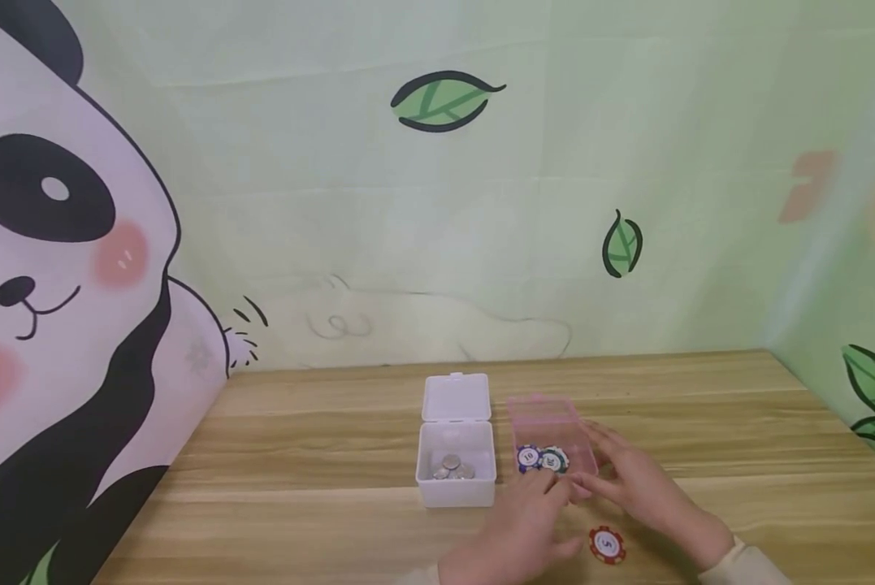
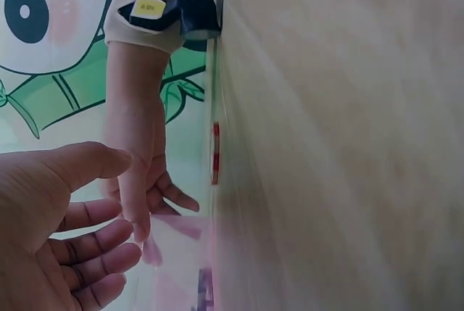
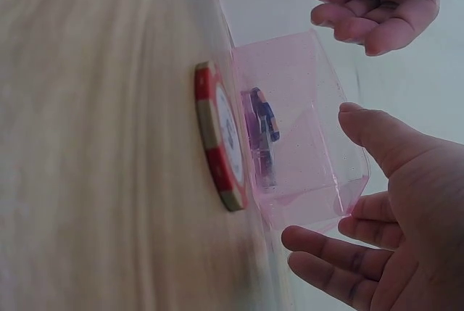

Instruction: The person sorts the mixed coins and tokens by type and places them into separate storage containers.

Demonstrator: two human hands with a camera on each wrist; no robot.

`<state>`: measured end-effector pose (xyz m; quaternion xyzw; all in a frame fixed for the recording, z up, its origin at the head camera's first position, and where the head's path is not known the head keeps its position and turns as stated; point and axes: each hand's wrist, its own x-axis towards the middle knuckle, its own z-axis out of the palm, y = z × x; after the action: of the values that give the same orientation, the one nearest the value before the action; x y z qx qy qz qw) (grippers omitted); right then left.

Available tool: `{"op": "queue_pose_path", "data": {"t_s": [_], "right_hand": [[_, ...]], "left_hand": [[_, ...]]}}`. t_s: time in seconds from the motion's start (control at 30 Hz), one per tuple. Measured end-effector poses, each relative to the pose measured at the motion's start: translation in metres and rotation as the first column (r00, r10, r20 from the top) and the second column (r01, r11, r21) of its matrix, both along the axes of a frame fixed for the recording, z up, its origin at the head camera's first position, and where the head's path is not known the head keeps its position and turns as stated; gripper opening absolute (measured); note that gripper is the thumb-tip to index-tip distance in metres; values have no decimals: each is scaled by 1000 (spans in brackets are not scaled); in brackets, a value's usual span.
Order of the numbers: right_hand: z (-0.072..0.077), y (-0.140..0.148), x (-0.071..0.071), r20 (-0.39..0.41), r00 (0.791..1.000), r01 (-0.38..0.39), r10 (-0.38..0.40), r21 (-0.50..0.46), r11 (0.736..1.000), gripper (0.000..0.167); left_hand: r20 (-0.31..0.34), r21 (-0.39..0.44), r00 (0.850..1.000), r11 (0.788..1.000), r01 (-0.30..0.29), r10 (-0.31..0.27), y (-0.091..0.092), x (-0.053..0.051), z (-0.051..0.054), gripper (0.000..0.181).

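A see-through pink box (image 1: 547,432) stands with its lid raised at the back. Inside lie several poker chips (image 1: 553,460), some blue, some green. My right hand (image 1: 645,487) grips its near right corner, thumb at the front and fingers along the right side. Over the front edge hovers my left hand (image 1: 513,528), fingers loosely bent; in the left wrist view that hand (image 2: 80,231) holds nothing. One red poker chip (image 1: 608,545) marked 5 lies flat on the table between the hands, near the box's front.
Left of the pink box is an open white box (image 1: 457,493) with several silver coins (image 1: 454,467) in it. The wooden table (image 1: 298,455) meets a green cloth backdrop (image 1: 276,203) with a printed panda and leaves.
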<state>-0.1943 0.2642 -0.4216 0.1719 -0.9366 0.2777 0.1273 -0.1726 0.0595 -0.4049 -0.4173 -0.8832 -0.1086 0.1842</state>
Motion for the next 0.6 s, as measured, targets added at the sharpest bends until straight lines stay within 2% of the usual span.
{"op": "queue_pose_path", "data": {"t_s": [0.2, 0.43, 0.6], "right_hand": [[0, 0, -2, 3, 1000, -1, 1, 3, 1000, 71], [0, -1, -2, -11, 1000, -13, 14, 10, 1000, 71], [0, -1, -1, -7, 1000, -7, 7, 11, 1000, 71]], "left_hand": [[40, 4, 999, 1000, 10, -10, 3, 4, -4, 34], [74, 2, 997, 1000, 18, -18, 10, 7, -14, 36], [106, -15, 994, 1000, -2, 4, 15, 6, -21, 36]]}}
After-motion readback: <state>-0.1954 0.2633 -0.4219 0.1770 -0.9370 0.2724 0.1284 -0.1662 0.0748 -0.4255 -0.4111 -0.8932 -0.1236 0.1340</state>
